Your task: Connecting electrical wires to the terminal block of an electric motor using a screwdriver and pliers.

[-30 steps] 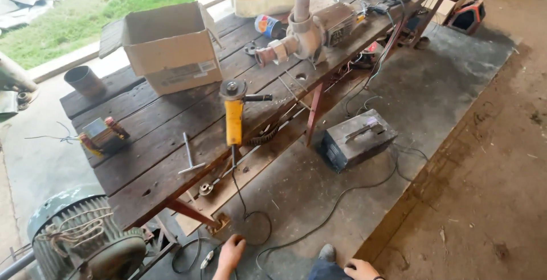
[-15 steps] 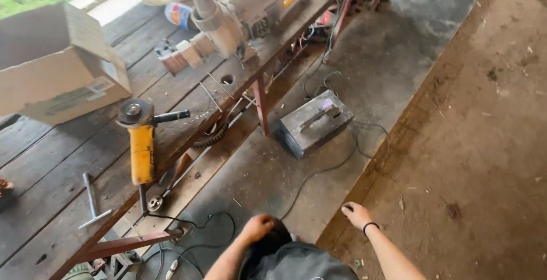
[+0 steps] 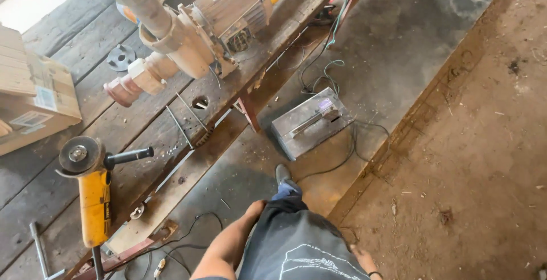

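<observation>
both hands low and empty beside the workbench

the left hand hangs at the person's thigh, its fingers tucked against the dark trousers so that whether they are spread or curled cannot be told; it holds nothing that shows. the right hand is low at the other side, mostly hidden behind the grey shirt, with a dark band at the wrist; its finger state cannot be told either.

nearest the left hand is the yellow angle grinder, lying on the wooden workbench near its front edge. its long axis runs nearly straight up and down the view: the round grey disc guard points away from the person, the black cord end toward them, and a black side handle juts out to the right.

the bench planks are weathered and grey. further along sits a rusty-tan electric motor with ribbed casing, joined to a pipe. a cardboard box stands at the left. on the concrete floor rests a grey metal welding machine, boxy, cables trailing.
</observation>
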